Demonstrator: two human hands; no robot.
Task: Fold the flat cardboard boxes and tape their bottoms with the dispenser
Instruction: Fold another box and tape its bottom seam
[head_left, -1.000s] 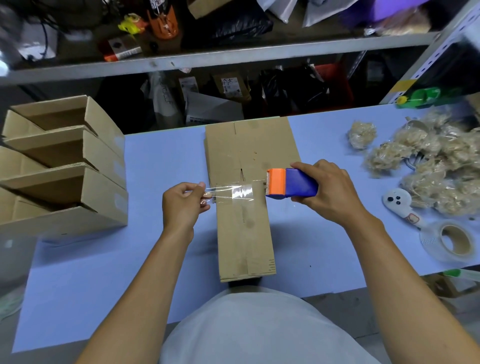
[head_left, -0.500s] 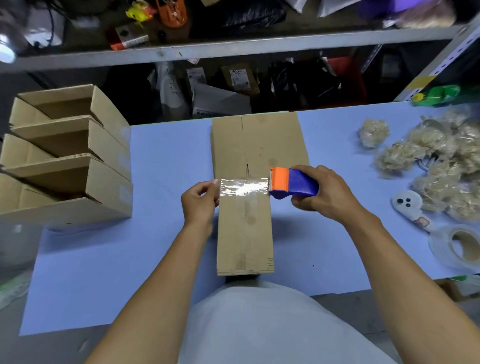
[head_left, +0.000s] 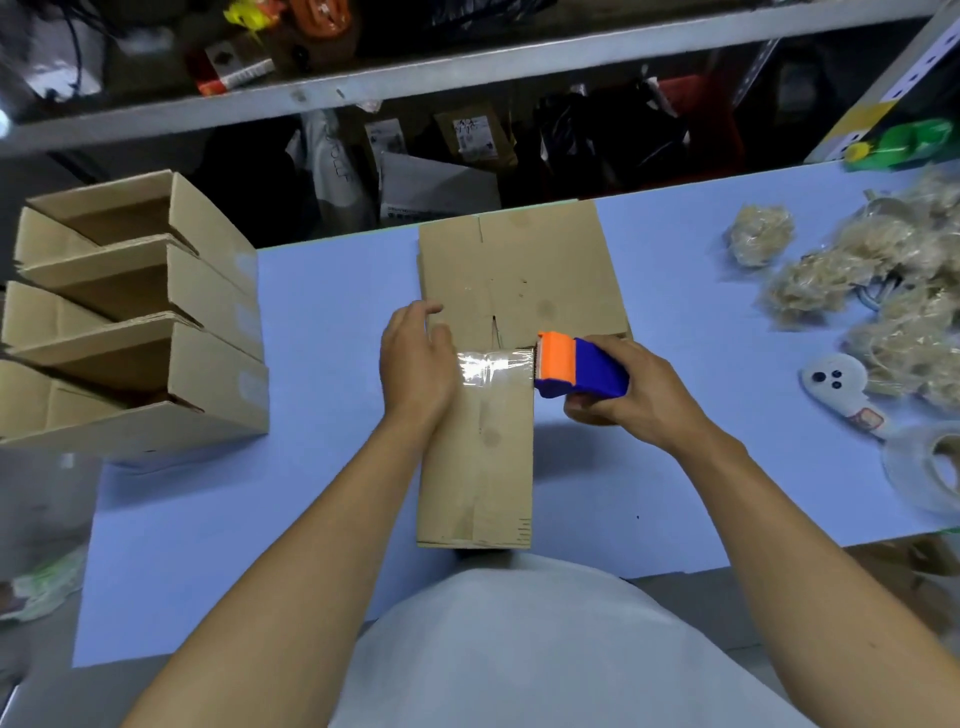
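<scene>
One view, head cam: box lies on the counter, tape stretched across its bottom seam. Right hand grips the dispenser; left hand presses the tape end down, fingers straight-ish. Next it probably needs a tear-off at the edge. A second ago the strip hung in the air; now it's stuck.

The left hand covers the left end of the tape strip, so where it sticks can't be seen. The right hand hides the back of the dispenser. The tape roll is cut off at the right edge. Shelf clutter is too blurred to name.
</scene>
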